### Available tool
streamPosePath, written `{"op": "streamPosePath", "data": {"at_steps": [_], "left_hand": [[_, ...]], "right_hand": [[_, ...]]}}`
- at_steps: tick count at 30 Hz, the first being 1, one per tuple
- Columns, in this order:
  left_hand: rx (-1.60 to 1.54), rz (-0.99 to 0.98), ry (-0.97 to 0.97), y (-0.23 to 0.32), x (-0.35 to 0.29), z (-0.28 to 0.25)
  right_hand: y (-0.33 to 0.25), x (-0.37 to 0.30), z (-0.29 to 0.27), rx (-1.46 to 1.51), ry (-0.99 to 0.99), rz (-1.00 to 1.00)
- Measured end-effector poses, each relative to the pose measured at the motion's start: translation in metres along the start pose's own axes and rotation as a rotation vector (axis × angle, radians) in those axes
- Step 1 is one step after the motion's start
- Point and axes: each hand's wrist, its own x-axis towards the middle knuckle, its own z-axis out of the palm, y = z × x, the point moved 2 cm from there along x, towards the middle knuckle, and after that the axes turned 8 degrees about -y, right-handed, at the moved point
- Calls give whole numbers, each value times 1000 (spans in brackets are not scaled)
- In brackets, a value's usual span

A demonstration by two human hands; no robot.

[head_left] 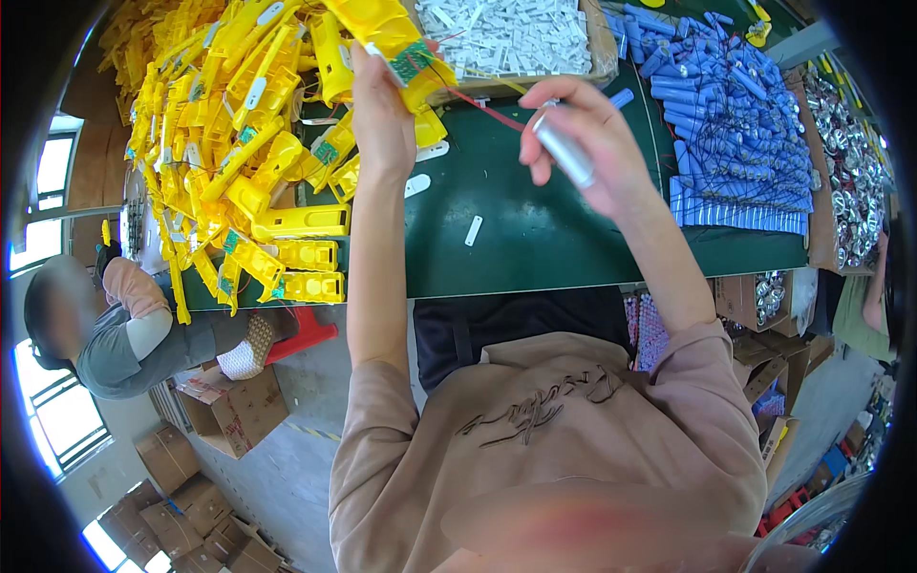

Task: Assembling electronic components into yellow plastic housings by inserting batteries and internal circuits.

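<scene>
My left hand (384,119) grips a yellow plastic housing (368,17) beside the big heap. A small green circuit board (413,61) sits at the housing's near end. From there a red wire (487,109) stretches toward my right hand (602,143). That hand is closed around a silver cylinder (565,153), whose exact kind I cannot make out. Below, on the green table (535,244), lies a small white strip (473,230). Another white piece (416,185) rests by my left wrist.
Yellow housings (258,191) pile up at left. White parts fill a cardboard box (600,48) at the back. Blue wired cylinders (735,124) are heaped at right, beside shiny metal parts (845,172). A person (124,334) sits at far left near cardboard boxes (232,406).
</scene>
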Motion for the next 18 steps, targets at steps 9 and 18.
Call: {"op": "streamPosePath", "data": {"at_steps": [9, 18], "left_hand": [[98, -283, -123, -51, -37, 30], [188, -325, -62, -61, -32, 22]], "right_hand": [[5, 1, -45, -4, -52, -218], [18, 2, -64, -168, 311, -127]]}}
